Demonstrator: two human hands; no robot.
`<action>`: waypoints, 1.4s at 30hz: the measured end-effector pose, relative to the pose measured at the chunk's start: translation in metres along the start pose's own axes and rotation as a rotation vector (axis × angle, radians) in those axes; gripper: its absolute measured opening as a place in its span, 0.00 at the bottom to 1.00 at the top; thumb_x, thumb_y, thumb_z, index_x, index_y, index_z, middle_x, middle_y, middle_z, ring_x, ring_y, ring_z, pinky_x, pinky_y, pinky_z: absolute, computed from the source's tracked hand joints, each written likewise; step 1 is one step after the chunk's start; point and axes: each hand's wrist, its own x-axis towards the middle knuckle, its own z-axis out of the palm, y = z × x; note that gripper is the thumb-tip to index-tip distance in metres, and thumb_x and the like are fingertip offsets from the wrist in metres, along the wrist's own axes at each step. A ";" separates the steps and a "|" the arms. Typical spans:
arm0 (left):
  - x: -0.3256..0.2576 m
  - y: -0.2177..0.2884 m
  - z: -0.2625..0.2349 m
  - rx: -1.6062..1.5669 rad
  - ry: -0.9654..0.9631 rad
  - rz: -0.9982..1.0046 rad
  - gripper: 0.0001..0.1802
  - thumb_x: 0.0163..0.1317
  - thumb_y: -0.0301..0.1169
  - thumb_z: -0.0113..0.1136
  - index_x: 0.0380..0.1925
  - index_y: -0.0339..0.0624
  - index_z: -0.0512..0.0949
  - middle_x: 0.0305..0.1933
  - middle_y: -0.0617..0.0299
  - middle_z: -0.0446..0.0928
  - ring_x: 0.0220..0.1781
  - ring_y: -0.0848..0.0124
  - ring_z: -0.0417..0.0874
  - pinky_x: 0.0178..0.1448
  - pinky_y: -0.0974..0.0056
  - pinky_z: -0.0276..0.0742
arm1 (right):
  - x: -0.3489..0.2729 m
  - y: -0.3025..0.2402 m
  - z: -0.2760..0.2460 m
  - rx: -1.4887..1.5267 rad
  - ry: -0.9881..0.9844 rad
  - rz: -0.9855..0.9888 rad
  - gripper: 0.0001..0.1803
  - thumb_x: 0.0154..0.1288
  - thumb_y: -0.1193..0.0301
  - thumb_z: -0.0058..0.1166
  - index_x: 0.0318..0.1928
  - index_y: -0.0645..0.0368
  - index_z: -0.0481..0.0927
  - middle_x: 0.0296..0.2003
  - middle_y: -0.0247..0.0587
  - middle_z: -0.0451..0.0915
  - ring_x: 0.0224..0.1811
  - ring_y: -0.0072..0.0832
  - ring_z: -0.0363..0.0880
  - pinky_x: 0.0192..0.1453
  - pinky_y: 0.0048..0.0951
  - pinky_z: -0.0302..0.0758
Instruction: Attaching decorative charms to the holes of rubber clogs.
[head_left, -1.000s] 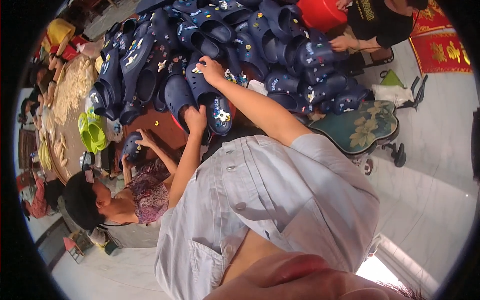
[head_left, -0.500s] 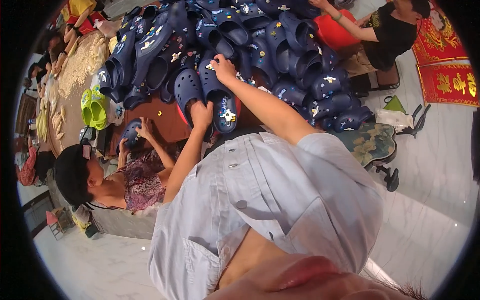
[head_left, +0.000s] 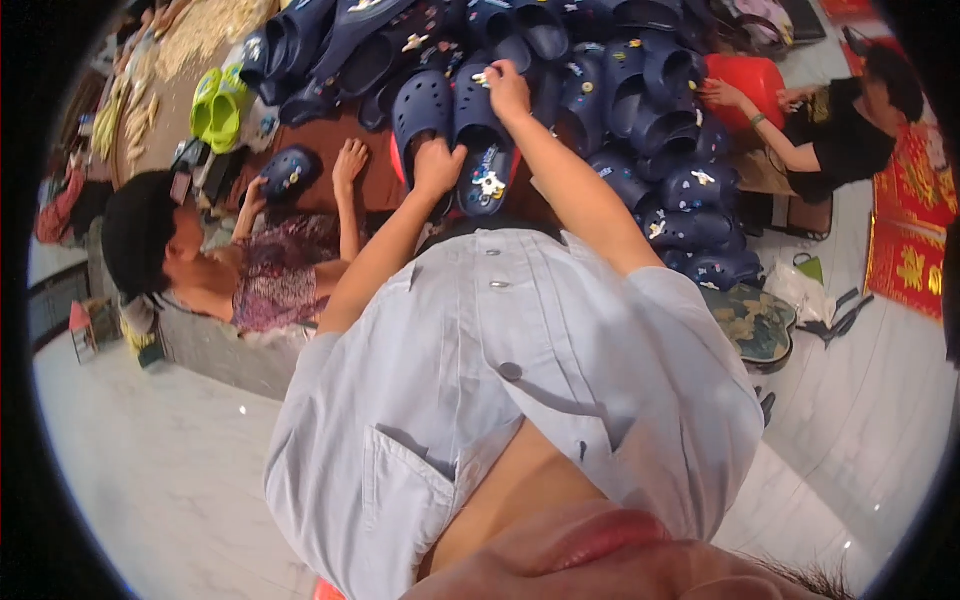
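Note:
A pair of navy clogs lies before me, toes pointing away. My left hand dips its fingers into the opening of the left clog, its thumb stretched toward the other shoe. On the toe of the right clog, my right hand closes its fingertips on a small white shoe charm, partly covered by them. A larger white figure charm sits inside that clog near the heel. Something red shows beneath the pair.
A big heap of navy clogs fills the far table. At left, a co-worker holds a navy clog, near lime-green clogs. At right, another person reaches to a red tub. A patterned stool stands right.
The view has shifted, so the clogs appear higher and farther right. My hands stay on the same pair. The left co-worker's right hand has left their clog; the right person now touches the tub's side.

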 end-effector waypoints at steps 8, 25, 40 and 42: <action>-0.003 0.008 -0.005 -0.024 0.009 -0.051 0.25 0.52 0.43 0.54 0.26 0.24 0.76 0.30 0.31 0.76 0.36 0.40 0.79 0.45 0.46 0.74 | 0.003 0.006 0.001 0.186 -0.033 0.017 0.21 0.61 0.49 0.51 0.46 0.49 0.77 0.43 0.55 0.79 0.50 0.53 0.75 0.53 0.46 0.70; -0.001 0.010 -0.008 -0.032 0.040 0.016 0.25 0.52 0.44 0.53 0.24 0.25 0.77 0.29 0.32 0.76 0.35 0.41 0.78 0.45 0.46 0.74 | -0.033 0.055 -0.044 0.596 -0.121 -0.082 0.19 0.58 0.67 0.61 0.49 0.60 0.77 0.44 0.40 0.78 0.49 0.29 0.74 0.56 0.28 0.68; 0.000 0.012 -0.008 -0.027 0.010 -0.022 0.26 0.51 0.45 0.55 0.23 0.23 0.77 0.28 0.31 0.76 0.35 0.40 0.79 0.44 0.47 0.75 | -0.124 -0.002 -0.088 -0.529 -0.129 -1.051 0.11 0.54 0.71 0.51 0.39 0.51 0.81 0.48 0.30 0.76 0.54 0.37 0.68 0.60 0.44 0.61; 0.000 0.012 -0.008 -0.013 0.006 -0.020 0.25 0.51 0.44 0.55 0.23 0.24 0.77 0.27 0.33 0.76 0.33 0.41 0.80 0.43 0.47 0.76 | -0.125 0.002 -0.084 -0.595 -0.093 -1.074 0.11 0.55 0.69 0.50 0.39 0.49 0.81 0.50 0.30 0.75 0.57 0.38 0.65 0.62 0.48 0.58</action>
